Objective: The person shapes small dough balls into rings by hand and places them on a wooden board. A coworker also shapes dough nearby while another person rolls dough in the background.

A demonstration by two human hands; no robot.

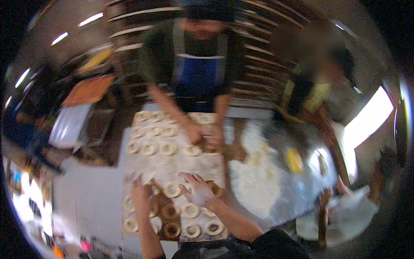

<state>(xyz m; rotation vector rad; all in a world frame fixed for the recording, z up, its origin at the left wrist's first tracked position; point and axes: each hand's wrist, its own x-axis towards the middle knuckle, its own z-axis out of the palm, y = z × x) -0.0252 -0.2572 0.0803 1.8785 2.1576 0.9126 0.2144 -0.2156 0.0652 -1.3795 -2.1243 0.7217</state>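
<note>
Rings of dough (191,210) lie in rows on a floured board (159,172) in front of me. My right hand (198,190), white with flour, is over the board's near half with its fingers apart and nothing in them. Just left of its fingertips lies one dough ring (173,190). My left hand (141,190) is at the board's left edge, close to a dough ring (129,204); blur hides how its fingers are held. Across the board, a person in a blue apron (196,75) has both hands (205,137) low among the far dough rings.
Right of the board, loose flour (256,185) and a yellow piece (295,160) lie on a shiny metal table (297,190). Another person (308,93) stands beyond it. Slatted racks (263,56) are behind; a tray with an orange top (89,91) is far left.
</note>
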